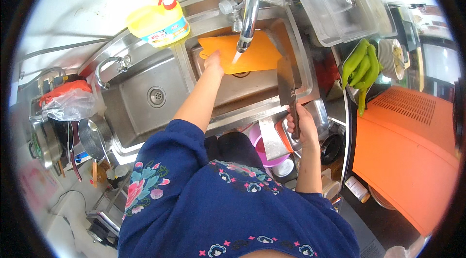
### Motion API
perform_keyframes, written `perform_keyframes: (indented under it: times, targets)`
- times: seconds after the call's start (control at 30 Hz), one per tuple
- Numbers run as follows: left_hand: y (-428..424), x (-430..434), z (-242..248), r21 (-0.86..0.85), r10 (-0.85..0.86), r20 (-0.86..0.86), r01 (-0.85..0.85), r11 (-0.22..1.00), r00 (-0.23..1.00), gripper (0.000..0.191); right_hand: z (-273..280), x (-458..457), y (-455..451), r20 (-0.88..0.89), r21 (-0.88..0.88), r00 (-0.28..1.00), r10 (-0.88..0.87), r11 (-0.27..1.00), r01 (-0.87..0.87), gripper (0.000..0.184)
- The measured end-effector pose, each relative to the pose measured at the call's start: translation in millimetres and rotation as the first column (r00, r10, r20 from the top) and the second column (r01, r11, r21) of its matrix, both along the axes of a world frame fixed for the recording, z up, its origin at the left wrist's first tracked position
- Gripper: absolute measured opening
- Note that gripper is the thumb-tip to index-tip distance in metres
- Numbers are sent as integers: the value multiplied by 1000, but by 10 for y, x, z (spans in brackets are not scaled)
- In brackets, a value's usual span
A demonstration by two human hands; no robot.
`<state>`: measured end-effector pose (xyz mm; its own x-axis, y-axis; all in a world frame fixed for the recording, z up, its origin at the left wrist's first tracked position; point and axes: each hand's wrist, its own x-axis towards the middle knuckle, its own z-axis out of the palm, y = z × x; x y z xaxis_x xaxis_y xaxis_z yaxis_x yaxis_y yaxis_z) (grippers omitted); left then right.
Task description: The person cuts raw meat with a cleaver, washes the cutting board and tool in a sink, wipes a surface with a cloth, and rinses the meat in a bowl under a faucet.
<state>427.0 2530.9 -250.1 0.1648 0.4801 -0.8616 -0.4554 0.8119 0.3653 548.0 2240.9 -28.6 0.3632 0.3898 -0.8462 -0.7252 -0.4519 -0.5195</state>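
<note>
My left hand grips the left end of an orange plastic cutting board, held over the right basin of a steel double sink. Water runs from the curved chrome faucet onto the board. In my right hand is the dark handle of a cleaver. Its broad blade points away from me, over the basin's right side, with its tip close to the board's right edge. Part of the basin drain shows below the board.
A yellow detergent jug stands behind the sink. At the right are clear plastic containers, green peppers, stacked plates and an orange vented box. Pans and plastic bags are at the left; a smaller faucet overhangs the left basin.
</note>
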Motion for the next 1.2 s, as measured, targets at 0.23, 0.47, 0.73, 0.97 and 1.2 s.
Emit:
perform_keyframes:
  times: [0.23,0.47,0.73,0.97,1.2]
  targets:
    - [91,-250,-310,29,-52,-17,52,998,999,30,41,-151,183,107,-56,972,209,977,-204,34]
    - [6,-362,-73,29,-140,-53,141,990,989,36,-402,-284,511,131,-20,844,520,853,-522,40]
    - [-93,-553,-46,65,-177,-40,180,982,983,37,-568,-42,576,309,-197,801,513,858,-474,42]
    - [-134,-537,-46,92,-164,8,162,982,986,40,-490,-306,635,261,-128,781,568,822,-555,42]
    - [-150,-490,-132,99,-221,-60,226,969,973,47,-494,-428,640,245,-68,777,580,809,-583,39]
